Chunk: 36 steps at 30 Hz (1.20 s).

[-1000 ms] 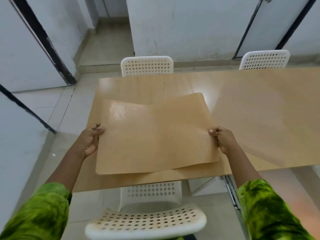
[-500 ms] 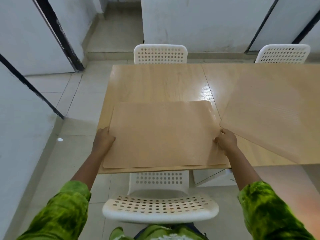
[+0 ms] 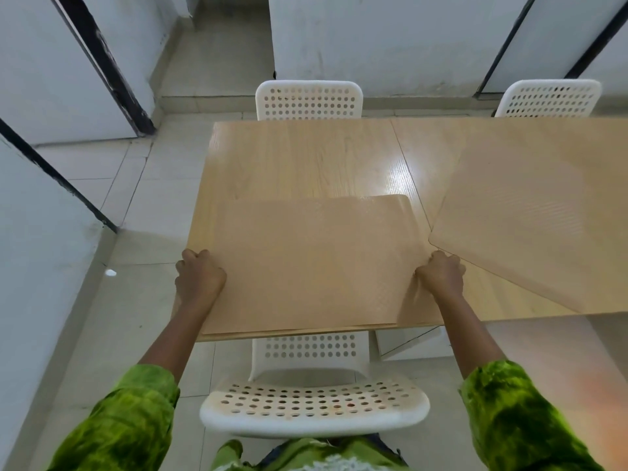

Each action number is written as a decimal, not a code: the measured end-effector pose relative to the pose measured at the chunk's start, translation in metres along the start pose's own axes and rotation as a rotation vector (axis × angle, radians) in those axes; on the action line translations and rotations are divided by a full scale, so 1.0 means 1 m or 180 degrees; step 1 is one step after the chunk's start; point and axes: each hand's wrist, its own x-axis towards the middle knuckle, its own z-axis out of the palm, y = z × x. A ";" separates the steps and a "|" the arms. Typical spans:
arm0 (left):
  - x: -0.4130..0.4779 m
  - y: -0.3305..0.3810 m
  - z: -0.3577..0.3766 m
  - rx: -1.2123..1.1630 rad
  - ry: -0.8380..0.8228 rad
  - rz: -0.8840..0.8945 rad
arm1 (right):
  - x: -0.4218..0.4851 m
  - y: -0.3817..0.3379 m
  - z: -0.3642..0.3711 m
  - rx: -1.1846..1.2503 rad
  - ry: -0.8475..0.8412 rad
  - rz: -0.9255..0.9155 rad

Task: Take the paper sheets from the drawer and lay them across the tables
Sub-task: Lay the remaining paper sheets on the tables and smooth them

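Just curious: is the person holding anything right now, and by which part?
Yes: the tan sheet on the table; left hand grips its left edge, right hand its right edge.

paper sheet (image 3: 306,263) lowered flat onto table (image 3: 299,158), bulge gone

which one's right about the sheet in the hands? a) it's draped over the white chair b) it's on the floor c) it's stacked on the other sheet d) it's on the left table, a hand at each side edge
d: the sheet lies on the left table, with the left hand and right hand gripping its side edges.
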 end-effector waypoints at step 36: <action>0.105 0.041 0.044 0.0590 0.0105 0.1126 | 0.096 -0.075 0.051 -0.0984 0.0163 -0.1209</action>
